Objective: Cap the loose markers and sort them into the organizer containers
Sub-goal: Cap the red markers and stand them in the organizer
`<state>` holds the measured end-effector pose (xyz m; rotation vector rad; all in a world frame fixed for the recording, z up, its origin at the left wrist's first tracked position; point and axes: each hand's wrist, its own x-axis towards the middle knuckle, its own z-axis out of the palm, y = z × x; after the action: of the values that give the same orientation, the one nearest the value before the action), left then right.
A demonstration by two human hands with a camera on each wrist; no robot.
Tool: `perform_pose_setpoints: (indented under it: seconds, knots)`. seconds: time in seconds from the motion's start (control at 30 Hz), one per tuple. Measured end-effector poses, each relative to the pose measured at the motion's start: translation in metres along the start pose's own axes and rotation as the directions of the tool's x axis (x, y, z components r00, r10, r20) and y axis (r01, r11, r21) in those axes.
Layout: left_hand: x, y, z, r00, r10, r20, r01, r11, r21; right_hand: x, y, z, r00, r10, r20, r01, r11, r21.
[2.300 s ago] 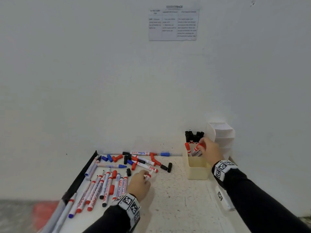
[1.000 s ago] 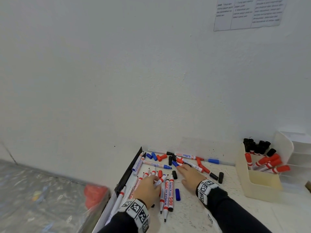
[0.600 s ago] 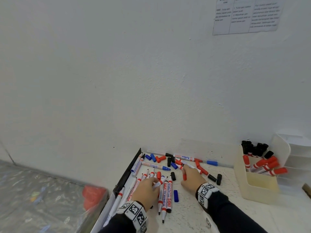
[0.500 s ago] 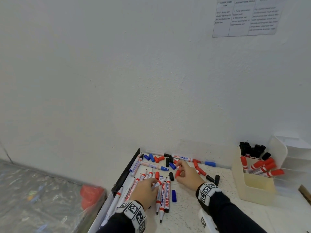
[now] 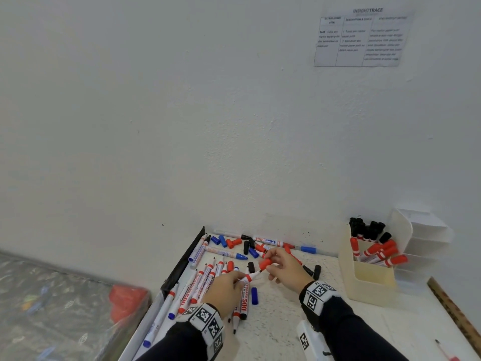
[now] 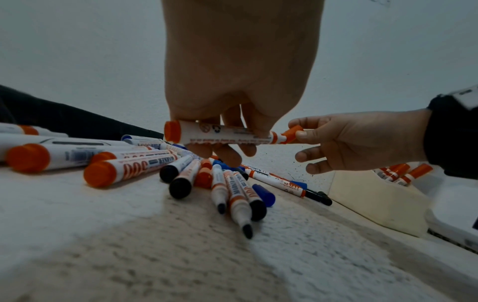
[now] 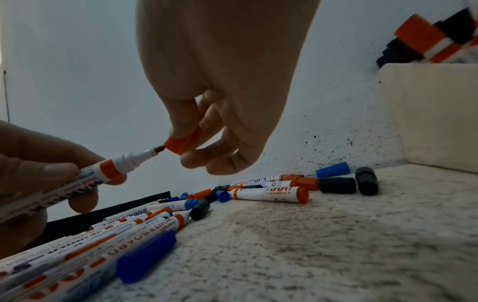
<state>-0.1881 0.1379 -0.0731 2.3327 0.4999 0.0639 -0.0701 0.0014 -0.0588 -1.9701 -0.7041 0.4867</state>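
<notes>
My left hand (image 5: 226, 287) grips an uncapped red marker (image 5: 250, 276) (image 7: 111, 166) above the table, its tip pointing right. My right hand (image 5: 285, 267) pinches a red cap (image 5: 265, 263) (image 7: 181, 144) between thumb and fingers, its mouth right at the marker's tip. In the left wrist view the marker (image 6: 225, 134) lies across my curled left fingers and the cap (image 6: 293, 131) meets its end. Several loose markers (image 5: 208, 277) and caps (image 5: 247, 247) lie on the table. The cream organizer bin (image 5: 369, 272) at the right holds capped red and black markers (image 5: 377, 252).
A white tiered organizer (image 5: 421, 230) stands behind the bin against the wall. A black strip (image 5: 182, 261) borders the table's left edge. A loose blue cap (image 5: 254, 295) lies by my left hand. A wooden ruler (image 5: 455, 313) lies at the right edge.
My right hand left the bin, picked a red cap from the pile and brought it to the tip of the marker, which my left hand has lifted off the table.
</notes>
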Motion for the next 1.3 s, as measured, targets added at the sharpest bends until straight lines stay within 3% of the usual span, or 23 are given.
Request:
perform_pose_setpoints:
  seconds: [0.5, 0.67, 0.77, 1.03, 1.17, 1.3]
  knots:
    - [-0.012, 0.035, 0.027, 0.994, 0.084, 0.073, -0.083, 0.996, -0.015, -0.052, 0.008, -0.029, 0.994, 0.001, -0.107, -0.001, 1.000, 0.001]
    - [-0.015, 0.050, 0.040, 0.991, 0.051, 0.127, -0.025, 0.979, -0.203, -0.066, 0.013, -0.039, 0.986, 0.035, -0.161, -0.022, 0.996, 0.082]
    - [-0.018, 0.057, 0.046, 0.987, 0.057, 0.149, -0.028, 0.982, -0.188, -0.073, 0.011, -0.044, 0.983, 0.014, -0.184, 0.002, 0.996, 0.086]
    - [-0.026, 0.068, 0.053, 0.987, 0.081, 0.141, -0.063, 0.990, -0.125, -0.087, 0.022, -0.046, 0.995, -0.008, -0.098, 0.004, 0.999, -0.046]
    - [-0.032, 0.074, 0.055, 0.984, 0.020, 0.177, 0.011, 0.984, -0.177, -0.092, 0.025, -0.050, 0.989, -0.016, -0.144, 0.004, 0.996, -0.087]
    - [-0.030, 0.082, 0.057, 0.951, -0.110, 0.288, 0.132, 0.990, -0.056, -0.104, 0.019, -0.050, 0.999, -0.043, -0.006, 0.043, 0.998, -0.037]
